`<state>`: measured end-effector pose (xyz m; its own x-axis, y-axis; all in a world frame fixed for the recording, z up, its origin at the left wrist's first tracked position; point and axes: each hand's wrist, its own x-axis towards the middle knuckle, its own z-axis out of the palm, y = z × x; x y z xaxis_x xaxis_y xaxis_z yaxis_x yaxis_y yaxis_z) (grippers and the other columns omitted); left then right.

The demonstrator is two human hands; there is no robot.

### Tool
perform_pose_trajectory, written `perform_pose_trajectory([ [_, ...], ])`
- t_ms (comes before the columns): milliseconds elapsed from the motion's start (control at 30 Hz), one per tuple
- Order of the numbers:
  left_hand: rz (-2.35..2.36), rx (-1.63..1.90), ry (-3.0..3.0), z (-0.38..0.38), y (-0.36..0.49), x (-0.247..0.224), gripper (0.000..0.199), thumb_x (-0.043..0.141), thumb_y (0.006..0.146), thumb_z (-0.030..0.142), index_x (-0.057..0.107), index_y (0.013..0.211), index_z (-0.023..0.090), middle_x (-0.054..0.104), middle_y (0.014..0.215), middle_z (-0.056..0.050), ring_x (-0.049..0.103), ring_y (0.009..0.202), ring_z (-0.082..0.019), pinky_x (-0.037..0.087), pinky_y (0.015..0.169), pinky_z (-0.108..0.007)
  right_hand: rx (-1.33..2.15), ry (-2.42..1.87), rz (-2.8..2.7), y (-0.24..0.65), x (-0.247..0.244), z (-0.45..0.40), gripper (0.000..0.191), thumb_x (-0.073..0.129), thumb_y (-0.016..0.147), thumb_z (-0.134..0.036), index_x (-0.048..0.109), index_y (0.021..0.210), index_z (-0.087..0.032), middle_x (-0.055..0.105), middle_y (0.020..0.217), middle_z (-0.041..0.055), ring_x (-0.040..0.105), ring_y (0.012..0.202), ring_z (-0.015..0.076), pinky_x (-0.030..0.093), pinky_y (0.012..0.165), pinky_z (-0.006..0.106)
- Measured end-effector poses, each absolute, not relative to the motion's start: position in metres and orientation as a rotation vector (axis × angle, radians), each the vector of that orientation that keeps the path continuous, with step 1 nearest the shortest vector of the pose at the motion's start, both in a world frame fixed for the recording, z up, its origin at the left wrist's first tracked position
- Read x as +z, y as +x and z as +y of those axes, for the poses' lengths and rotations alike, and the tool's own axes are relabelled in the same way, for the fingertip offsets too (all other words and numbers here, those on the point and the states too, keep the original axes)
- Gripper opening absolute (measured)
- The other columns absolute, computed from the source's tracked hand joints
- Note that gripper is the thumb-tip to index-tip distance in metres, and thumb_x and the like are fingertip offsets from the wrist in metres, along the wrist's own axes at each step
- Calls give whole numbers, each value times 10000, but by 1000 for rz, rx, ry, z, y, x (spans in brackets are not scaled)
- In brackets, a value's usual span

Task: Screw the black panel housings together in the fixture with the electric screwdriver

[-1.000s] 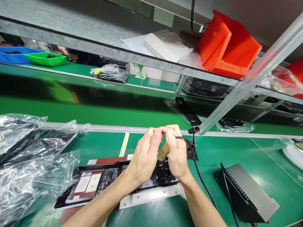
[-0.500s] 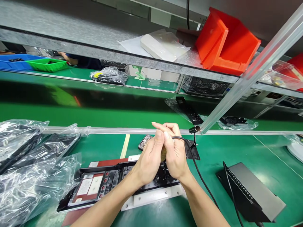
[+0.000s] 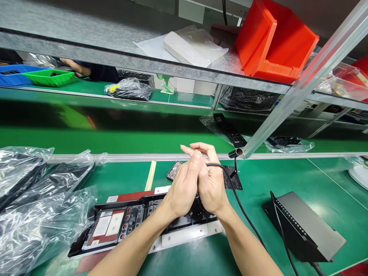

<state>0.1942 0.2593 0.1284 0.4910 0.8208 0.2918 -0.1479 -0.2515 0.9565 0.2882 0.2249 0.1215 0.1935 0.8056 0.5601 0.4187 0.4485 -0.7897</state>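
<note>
My left hand [image 3: 184, 188] and my right hand [image 3: 212, 186] are pressed together above a black plastic frame [image 3: 138, 212]. Both are closed around a corded tool, whose body they hide. Its black cable [image 3: 234, 188] comes out over my right hand and runs down to the right. The frame has a red and white panel at its left end. It lies over a white fixture block [image 3: 184, 238] and red-brown plates. My palms cover part of the frame's right half. Just behind my left hand sits a small black tray of shiny little parts [image 3: 174, 171].
Bagged black panels [image 3: 43, 188] lie at left. A black tube holder [image 3: 236, 153] stands behind my right hand; a grey-black box [image 3: 304, 226] with another cable sits at right. A metal shelf [image 3: 86, 53] carrying a red bin [image 3: 276, 46] crosses above. Across the bench is a person's arm [image 3: 83, 70].
My joined hands have risen slightly, and a yellowish-brown patch seen between them before is now hidden. The view has shifted a little. Across the bench, the person's arm shows more.
</note>
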Motion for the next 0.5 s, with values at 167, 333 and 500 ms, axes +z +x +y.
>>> perform_pose_trajectory([
  [167,651,1007,1601,259,195,121,657,170,1015,674,614,850,218,591,666,-30,614,731,-214,497,728,-370,460,-1045,-1404,286,122,228,384,391,1055,-385,672,1296,-285,612,1391,87,585,1292,244,516,1061,446],
  [333,671,1056,1577,260,196,115,696,152,1016,670,656,1075,194,713,1033,-93,668,1027,-238,540,934,-393,440,-1001,-1436,286,125,230,417,386,1055,-426,756,1028,-234,715,1155,89,658,1077,228,533,951,423],
  [500,653,1088,1555,259,198,113,738,131,1006,689,660,1016,175,709,1070,-115,658,1048,-247,524,976,-409,467,-1003,-1415,285,127,231,386,428,1046,-376,766,930,-229,720,1051,91,665,985,224,531,879,403],
])
